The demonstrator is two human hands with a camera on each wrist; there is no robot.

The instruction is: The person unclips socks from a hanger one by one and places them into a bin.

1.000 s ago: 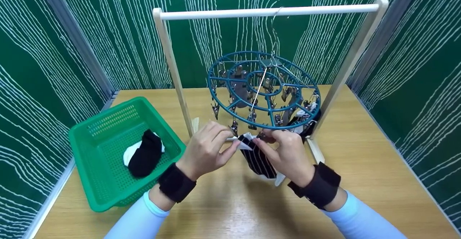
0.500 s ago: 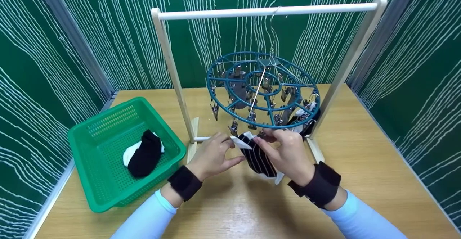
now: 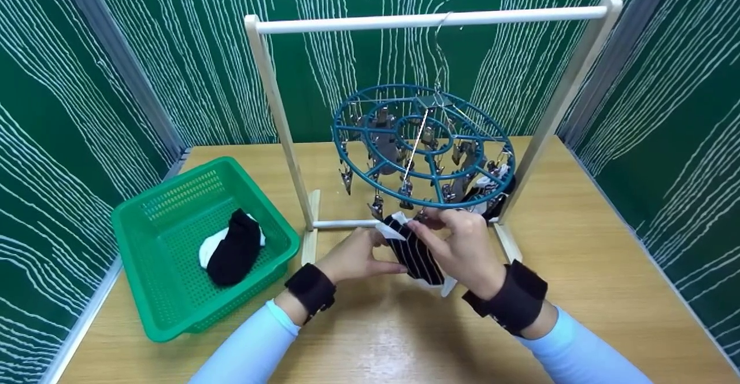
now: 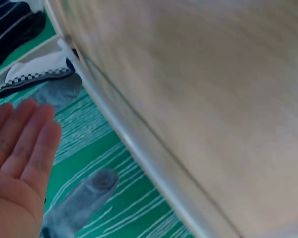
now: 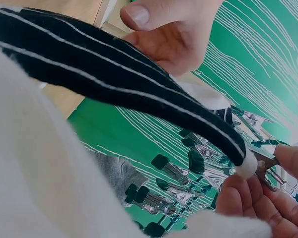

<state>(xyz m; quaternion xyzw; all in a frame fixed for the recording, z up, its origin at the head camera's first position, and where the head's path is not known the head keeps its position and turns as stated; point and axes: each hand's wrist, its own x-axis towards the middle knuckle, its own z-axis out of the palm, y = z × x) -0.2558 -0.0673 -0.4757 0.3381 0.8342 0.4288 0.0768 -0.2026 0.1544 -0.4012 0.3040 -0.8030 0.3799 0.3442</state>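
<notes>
A black sock with white stripes (image 3: 415, 257) hangs below the front of a round blue clip hanger (image 3: 370, 173). My right hand (image 3: 465, 242) pinches a metal clip (image 5: 264, 168) between thumb and fingers, at the sock's white edge. Just left of the sock is my left hand (image 3: 355, 257), its thumb pointing towards the cloth. The left wrist view shows the fingers (image 4: 32, 134) of that hand straight, with nothing gripped. Whether they touch the sock is hard to tell. Part of the left fingers is hidden behind the sock in the right wrist view.
A wooden stand (image 3: 277, 100) carries the hanger from its white top bar (image 3: 358, 23). Grey socks (image 4: 82, 203) and a black-and-white sock (image 3: 502, 196) hang there too. At left, a green basket (image 3: 139, 268) holds a black sock (image 3: 234, 251) and something white.
My left hand has let go of the sock's white edge and moved down and right beside it, fingers straightening. My right hand stays at the clip.
</notes>
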